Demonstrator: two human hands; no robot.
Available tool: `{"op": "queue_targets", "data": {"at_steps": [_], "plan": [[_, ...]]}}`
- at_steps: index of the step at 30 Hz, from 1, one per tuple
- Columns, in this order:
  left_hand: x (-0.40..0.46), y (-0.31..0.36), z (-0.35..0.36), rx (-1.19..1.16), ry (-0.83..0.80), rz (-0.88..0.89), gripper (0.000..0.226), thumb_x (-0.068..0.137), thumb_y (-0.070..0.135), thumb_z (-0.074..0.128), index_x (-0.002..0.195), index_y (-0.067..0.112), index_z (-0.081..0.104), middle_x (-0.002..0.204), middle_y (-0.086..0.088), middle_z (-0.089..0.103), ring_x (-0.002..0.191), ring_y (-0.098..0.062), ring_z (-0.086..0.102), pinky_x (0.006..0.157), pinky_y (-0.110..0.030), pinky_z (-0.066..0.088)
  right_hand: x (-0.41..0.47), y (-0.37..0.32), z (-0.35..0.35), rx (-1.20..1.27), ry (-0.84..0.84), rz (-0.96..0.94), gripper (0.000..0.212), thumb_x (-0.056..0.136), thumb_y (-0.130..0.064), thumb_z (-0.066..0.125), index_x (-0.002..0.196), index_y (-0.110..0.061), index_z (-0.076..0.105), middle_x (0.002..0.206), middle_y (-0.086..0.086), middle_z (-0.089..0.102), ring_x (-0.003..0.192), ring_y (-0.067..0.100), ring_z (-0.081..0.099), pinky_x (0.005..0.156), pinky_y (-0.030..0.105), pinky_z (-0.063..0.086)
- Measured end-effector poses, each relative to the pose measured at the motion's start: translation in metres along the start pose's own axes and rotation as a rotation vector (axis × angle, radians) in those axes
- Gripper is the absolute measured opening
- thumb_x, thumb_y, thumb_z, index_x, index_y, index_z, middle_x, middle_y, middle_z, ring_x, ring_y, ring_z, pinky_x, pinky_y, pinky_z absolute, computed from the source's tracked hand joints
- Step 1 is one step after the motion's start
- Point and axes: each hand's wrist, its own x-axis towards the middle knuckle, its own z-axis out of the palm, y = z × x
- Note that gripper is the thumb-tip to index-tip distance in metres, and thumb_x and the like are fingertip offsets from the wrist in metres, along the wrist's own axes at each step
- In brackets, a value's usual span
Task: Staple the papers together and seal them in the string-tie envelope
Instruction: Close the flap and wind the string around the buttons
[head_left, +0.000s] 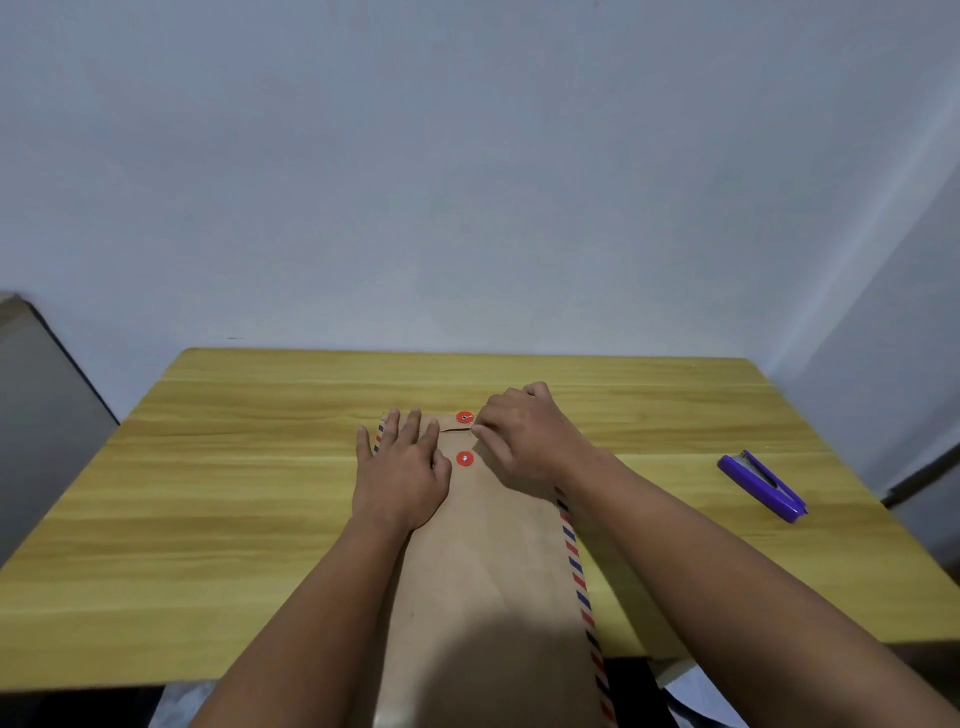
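A brown string-tie envelope (488, 561) with red-and-blue striped edges lies lengthwise on the wooden table (234, 467), its flap folded down at the far end. Two red button discs show there, one on the flap (464, 417) and one on the body (465, 458). My left hand (400, 467) lies flat with spread fingers on the envelope's far left part. My right hand (524, 436) pinches the thin string between the two discs. No papers are visible.
A purple stapler (761, 486) lies on the table to the right, apart from my hands. The table's far edge meets a pale wall. A grey object (31, 415) stands beyond the left edge.
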Motion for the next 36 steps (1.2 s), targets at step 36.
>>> {"op": "queue_targets", "data": {"at_steps": [36], "plan": [[-0.002, 0.001, -0.003, -0.041, 0.018, -0.010, 0.056, 0.100, 0.040, 0.031, 0.154, 0.027, 0.041, 0.167, -0.002, 0.029, 0.158, -0.027, 0.013, 0.123, -0.060, 0.011, 0.032, -0.011, -0.001, 0.342, 0.065, 0.351, 0.010, 0.087, -0.034, 0.062, 0.093, -0.031, 0.069, 0.092, -0.017, 0.069, 0.098, 0.007, 0.060, 0.095, 0.040, 0.031]]}}
